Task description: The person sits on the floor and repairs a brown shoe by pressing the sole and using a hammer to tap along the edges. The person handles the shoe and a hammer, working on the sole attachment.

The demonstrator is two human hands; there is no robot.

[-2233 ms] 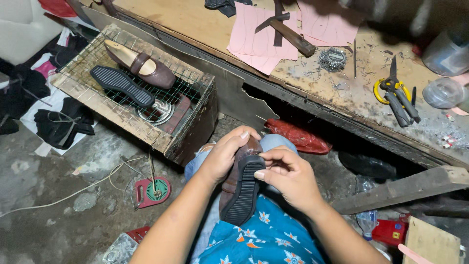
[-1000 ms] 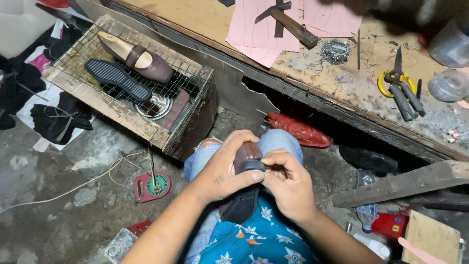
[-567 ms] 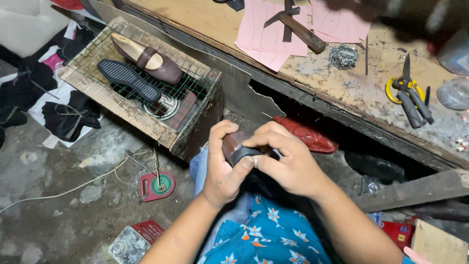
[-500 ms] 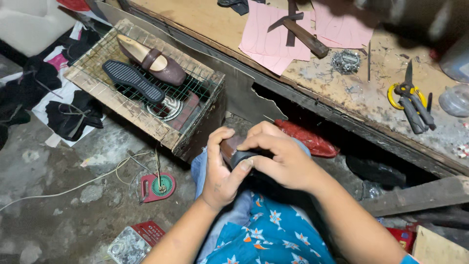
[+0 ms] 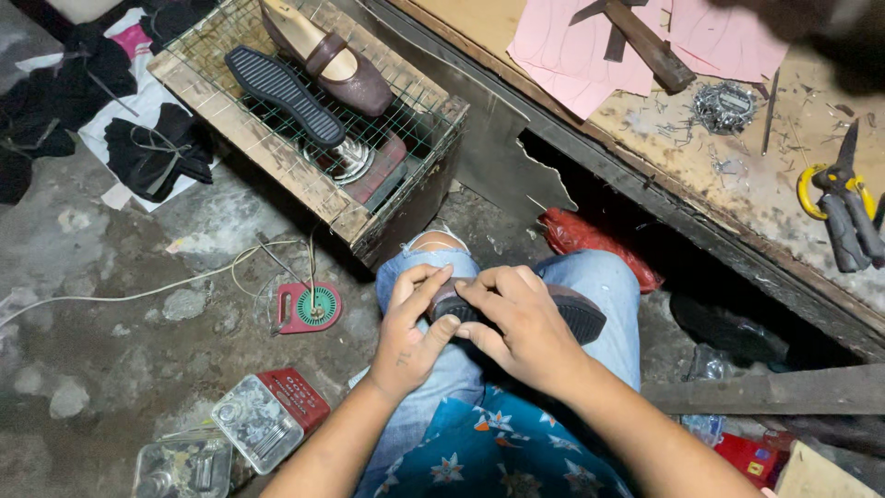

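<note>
**On the lap: a shoe sole pressed between two hands**

At far left, black cloth scraps [image 5: 147, 152] lie on the concrete floor. Beside them a wire-topped wooden crate [image 5: 304, 138] carries a brown leather shoe on its last [image 5: 327, 60]. At centre, the left hand [image 5: 412, 332] grasps the heel end of a dark rubber-soled shoe [image 5: 572, 314] lying across the jeans; the right hand [image 5: 516, 323] clamps over it. Pressed unevenly, the sole might slip or bond crooked. Rightward, yellow-handled pliers [image 5: 843, 207] rest on the wooden workbench [image 5: 737, 184].
</note>
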